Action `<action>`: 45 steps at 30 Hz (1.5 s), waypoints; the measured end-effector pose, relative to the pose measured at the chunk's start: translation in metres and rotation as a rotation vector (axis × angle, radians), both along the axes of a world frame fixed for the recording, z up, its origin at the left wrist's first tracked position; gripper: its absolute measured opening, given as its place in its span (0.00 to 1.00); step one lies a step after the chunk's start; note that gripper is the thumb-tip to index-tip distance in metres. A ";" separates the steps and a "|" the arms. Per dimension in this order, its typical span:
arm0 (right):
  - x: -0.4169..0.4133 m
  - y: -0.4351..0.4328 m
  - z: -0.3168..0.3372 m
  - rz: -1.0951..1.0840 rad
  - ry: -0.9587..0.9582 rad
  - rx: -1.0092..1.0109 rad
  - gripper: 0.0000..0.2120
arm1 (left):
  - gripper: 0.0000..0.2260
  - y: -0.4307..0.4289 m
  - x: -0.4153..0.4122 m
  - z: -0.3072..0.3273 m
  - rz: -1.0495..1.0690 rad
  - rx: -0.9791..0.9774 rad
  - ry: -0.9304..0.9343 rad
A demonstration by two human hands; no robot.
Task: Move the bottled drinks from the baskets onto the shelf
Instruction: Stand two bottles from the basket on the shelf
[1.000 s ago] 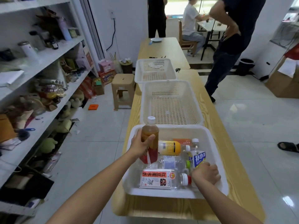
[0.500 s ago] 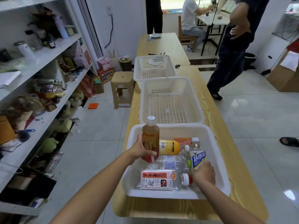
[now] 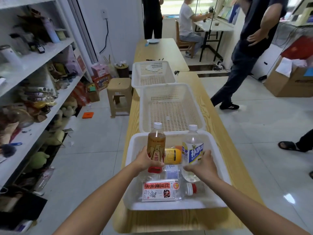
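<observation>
Two bottles are held upright over the near basket (image 3: 169,205); the left hand (image 3: 145,160) curls round the amber tea bottle (image 3: 156,143); the right hand (image 3: 201,165) wraps the clear blue-labelled bottle (image 3: 193,150); a red-labelled bottle (image 3: 159,191) lies in the basket; the shelf (image 3: 33,56) stands at left.

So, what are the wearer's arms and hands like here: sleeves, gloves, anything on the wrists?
The left hand and right hand are bare, with no gloves. The forearms are uncovered right to the frame's edge: no sleeve, watch or bracelet shows.
</observation>
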State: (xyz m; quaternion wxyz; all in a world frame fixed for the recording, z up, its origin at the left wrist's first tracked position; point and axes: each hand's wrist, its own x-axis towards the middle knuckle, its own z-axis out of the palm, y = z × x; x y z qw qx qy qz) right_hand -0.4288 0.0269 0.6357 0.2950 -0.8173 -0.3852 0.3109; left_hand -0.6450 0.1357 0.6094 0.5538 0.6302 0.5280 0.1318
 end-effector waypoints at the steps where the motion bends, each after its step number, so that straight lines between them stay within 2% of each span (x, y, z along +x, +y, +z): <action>1: -0.006 0.004 0.003 0.026 0.123 0.014 0.38 | 0.45 0.000 0.000 -0.001 0.008 0.003 -0.003; 7: -0.004 0.006 -0.001 0.179 0.525 -0.114 0.46 | 0.40 -0.011 -0.003 0.009 -0.009 -0.143 -0.070; 8: 0.004 0.005 -0.001 0.218 0.597 -0.146 0.44 | 0.40 -0.012 -0.004 0.010 -0.016 -0.175 -0.072; 11: 0.020 0.004 -0.002 0.255 0.791 -0.172 0.28 | 0.39 -0.010 -0.007 0.013 -0.039 -0.230 -0.059; 15: 0.013 0.004 -0.006 0.162 0.812 -0.106 0.24 | 0.39 -0.004 -0.007 0.012 -0.047 -0.177 -0.026; 18: 0.008 0.006 -0.010 0.111 0.836 -0.080 0.29 | 0.34 0.001 -0.006 0.011 -0.030 -0.135 -0.051; 21: 0.004 0.002 -0.014 0.033 0.836 -0.016 0.43 | 0.29 0.009 -0.001 0.015 -0.089 -0.130 -0.064; 22: 0.002 0.001 -0.014 0.001 0.836 0.013 0.43 | 0.28 0.013 0.001 0.017 -0.127 -0.129 -0.074; 25: -0.007 -0.007 -0.007 -0.142 0.840 0.140 0.34 | 0.25 0.023 0.010 0.030 -0.229 -0.132 -0.121; 28: -0.019 -0.021 -0.001 -0.339 0.816 0.293 0.38 | 0.23 0.027 0.022 0.039 -0.331 -0.138 -0.193; 32: -0.037 -0.062 0.019 -0.625 0.699 0.503 0.27 | 0.21 0.011 0.050 0.059 -0.539 -0.160 -0.288; 34: -0.044 -0.094 0.031 -0.734 0.636 0.564 0.26 | 0.22 -0.005 0.066 0.066 -0.656 -0.185 -0.324; 36: -0.051 -0.134 0.039 -0.867 0.566 0.615 0.31 | 0.24 -0.031 0.085 0.072 -0.767 -0.199 -0.319; 38: -0.063 -0.179 0.047 -0.994 0.502 0.666 0.32 | 0.24 -0.066 0.102 0.077 -0.899 -0.198 -0.306; 42: -0.100 -0.275 0.059 -1.251 0.357 0.752 0.36 | 0.32 -0.162 0.127 0.088 -1.191 -0.229 -0.339; 45: -0.142 -0.346 0.063 -1.446 0.246 0.804 0.36 | 0.31 -0.243 0.130 0.094 -1.350 -0.272 -0.370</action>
